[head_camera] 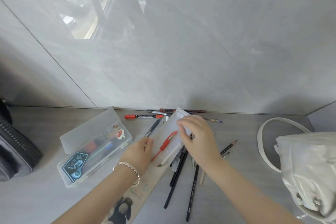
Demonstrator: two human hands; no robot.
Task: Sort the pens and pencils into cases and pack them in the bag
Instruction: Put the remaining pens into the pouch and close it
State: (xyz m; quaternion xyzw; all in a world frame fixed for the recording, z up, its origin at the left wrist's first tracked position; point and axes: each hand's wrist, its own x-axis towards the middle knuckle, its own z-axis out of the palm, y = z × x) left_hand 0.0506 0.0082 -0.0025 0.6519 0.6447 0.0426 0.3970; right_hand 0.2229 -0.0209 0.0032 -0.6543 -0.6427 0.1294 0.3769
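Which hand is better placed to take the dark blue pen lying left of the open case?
Left. The left hand has its fingers right at the near end of the dark blue pen. The right hand is on the lid of the open case, across the case.

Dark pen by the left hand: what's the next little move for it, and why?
Probably slide the dark pen into the clear case, next to the red pen. The left hand seems to pinch the pen's end right at the case's edge, and the right hand grips the case's lid, so the case looks ready to take it.
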